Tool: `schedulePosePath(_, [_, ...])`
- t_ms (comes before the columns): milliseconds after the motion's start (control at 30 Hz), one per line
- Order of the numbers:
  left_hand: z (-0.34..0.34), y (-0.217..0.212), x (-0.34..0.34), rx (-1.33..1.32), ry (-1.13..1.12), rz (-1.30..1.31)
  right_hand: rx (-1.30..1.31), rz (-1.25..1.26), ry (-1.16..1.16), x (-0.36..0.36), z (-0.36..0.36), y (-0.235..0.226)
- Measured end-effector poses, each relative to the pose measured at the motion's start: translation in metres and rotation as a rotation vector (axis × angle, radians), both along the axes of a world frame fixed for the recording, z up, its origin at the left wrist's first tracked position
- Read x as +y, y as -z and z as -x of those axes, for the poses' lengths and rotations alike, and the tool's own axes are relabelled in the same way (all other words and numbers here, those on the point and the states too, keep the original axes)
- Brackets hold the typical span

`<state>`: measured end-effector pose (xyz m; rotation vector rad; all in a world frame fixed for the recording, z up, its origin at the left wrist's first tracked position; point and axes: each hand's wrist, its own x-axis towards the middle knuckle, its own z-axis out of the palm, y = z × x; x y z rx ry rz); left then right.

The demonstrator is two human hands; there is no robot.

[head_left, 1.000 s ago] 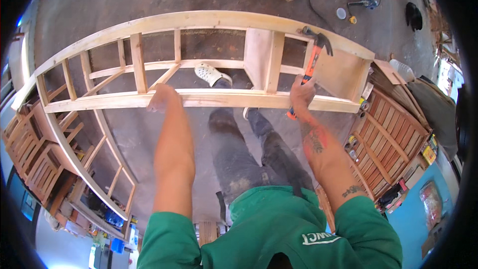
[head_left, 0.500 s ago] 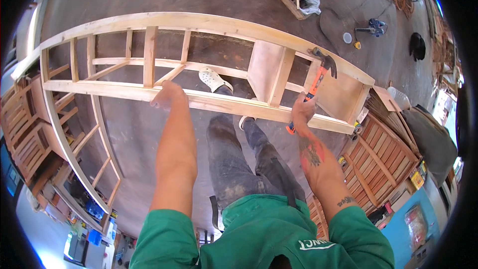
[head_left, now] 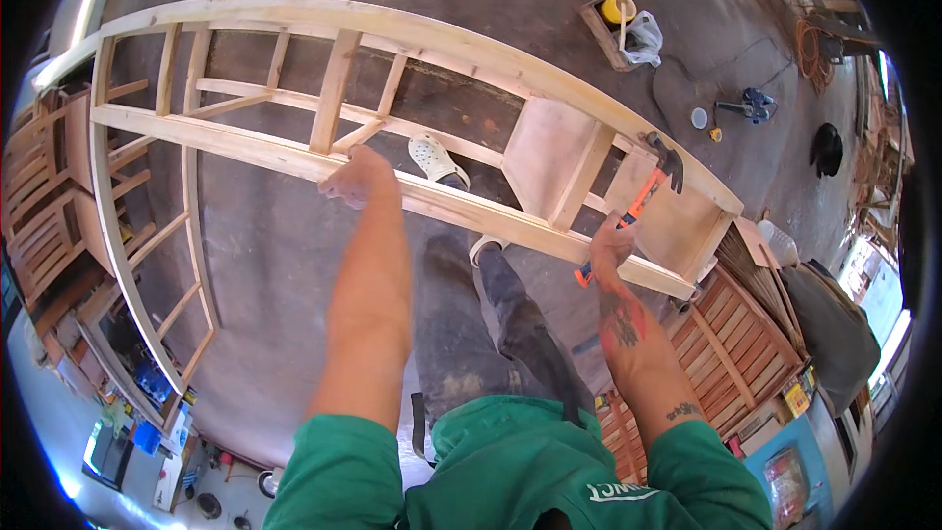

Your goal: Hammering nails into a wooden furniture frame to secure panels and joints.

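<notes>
A long pale timber frame (head_left: 471,206), with cross pieces and plywood panels near its right end, stretches across the view in front of me. My left hand (head_left: 361,178) is closed over its near rail, left of the middle. Farther right, my right hand (head_left: 612,240) grips a claw hammer (head_left: 645,196) by its orange and dark handle. The dark hammer head lies over the frame's right part, toward the far rail. My right fist is at the near rail; whether it also holds the wood is hidden.
My light clogs (head_left: 429,157) stand on the floor under and beside the frame. Beyond it are a wooden tray (head_left: 601,36) with a yellow container, and a blue power tool (head_left: 754,106) with a cord. Slatted wooden panels (head_left: 731,339) are at right, slatted wooden pieces (head_left: 44,196) at left.
My view has shifted, and the frame appears tilted more, its left end higher and right end lower. Both hands keep their holds and appear slightly farther right.
</notes>
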<state>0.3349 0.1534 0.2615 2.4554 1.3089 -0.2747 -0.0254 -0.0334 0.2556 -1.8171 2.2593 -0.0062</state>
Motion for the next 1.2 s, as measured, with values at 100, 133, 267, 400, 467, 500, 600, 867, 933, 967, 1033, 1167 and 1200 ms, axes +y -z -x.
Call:
schedulePosePath(100, [-0.001, 0.001, 0.000, 0.005, 0.010, -0.029, -0.023, -0.069, 0.040, -0.001, -0.001, -0.002])
schedulePosePath(133, [-0.001, 0.000, 0.000, 0.031, 0.016, -0.031, -0.037, -0.088, 0.042, -0.001, -0.002, -0.003])
schedulePosePath(267, [-0.001, -0.001, -0.001, 0.031, 0.019, -0.029, -0.020, -0.063, 0.009, -0.001, -0.003, -0.005])
schedulePosePath(400, [-0.001, 0.001, -0.001, 0.046, 0.020, -0.045, -0.020, -0.043, 0.011, -0.001, 0.000, -0.003])
schedulePosePath(467, [-0.002, 0.003, 0.000, 0.047, 0.019, -0.058, -0.030, -0.063, 0.023, -0.001, 0.002, 0.000])
schedulePosePath(500, [-0.002, 0.004, 0.000, 0.045, 0.019, -0.065, -0.031, -0.036, 0.018, -0.001, 0.003, 0.002])
schedulePosePath(600, [-0.002, 0.007, 0.002, 0.050, 0.024, -0.067, -0.019, 0.004, -0.015, -0.001, 0.005, 0.006])
schedulePosePath(867, [-0.002, 0.007, 0.001, 0.073, 0.014, -0.070, -0.040, -0.041, 0.015, 0.000, -0.001, -0.003])
schedulePosePath(933, [-0.001, 0.007, 0.001, 0.055, 0.026, -0.079, -0.051, -0.028, 0.003, 0.001, -0.003, -0.005])
schedulePosePath(967, [0.000, 0.007, 0.001, 0.046, 0.035, -0.073, -0.061, -0.015, -0.009, 0.002, -0.003, -0.006])
schedulePosePath(1033, [0.002, 0.006, 0.001, 0.023, 0.050, -0.070, -0.013, 0.028, -0.034, 0.002, -0.003, -0.006])
schedulePosePath(1167, [0.007, 0.001, -0.001, -0.025, 0.058, -0.004, -0.125, -0.013, 0.015, 0.002, -0.002, -0.004])
schedulePosePath(1200, [0.007, 0.000, -0.002, -0.017, 0.060, 0.004, -0.122, -0.027, 0.022, 0.002, -0.001, -0.004])
